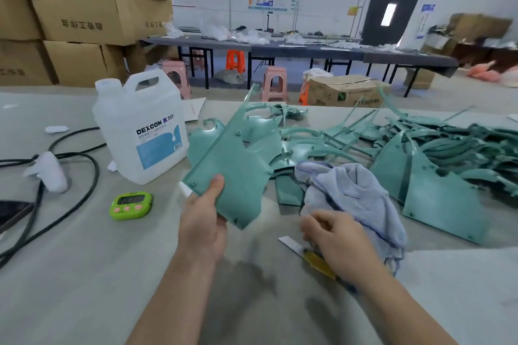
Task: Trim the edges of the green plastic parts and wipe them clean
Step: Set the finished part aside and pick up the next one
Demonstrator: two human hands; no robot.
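Note:
My left hand [203, 218] grips a flat green plastic part [229, 173] by its lower edge, thumb on its face, and holds it tilted above the table. My right hand [333, 235] holds a crumpled pale blue cloth [353, 196] just right of that part. Under my right wrist lies a yellow-handled utility knife [308, 253] with its blade out. Several more green plastic parts [420, 154] are piled across the table to the right and behind.
A white DEXCON liquid jug [143, 131] stands left of the held part. A green timer [131, 205] lies in front of it. Black cables [70, 190] loop at the left. Cardboard boxes [81, 17] are stacked at the back left.

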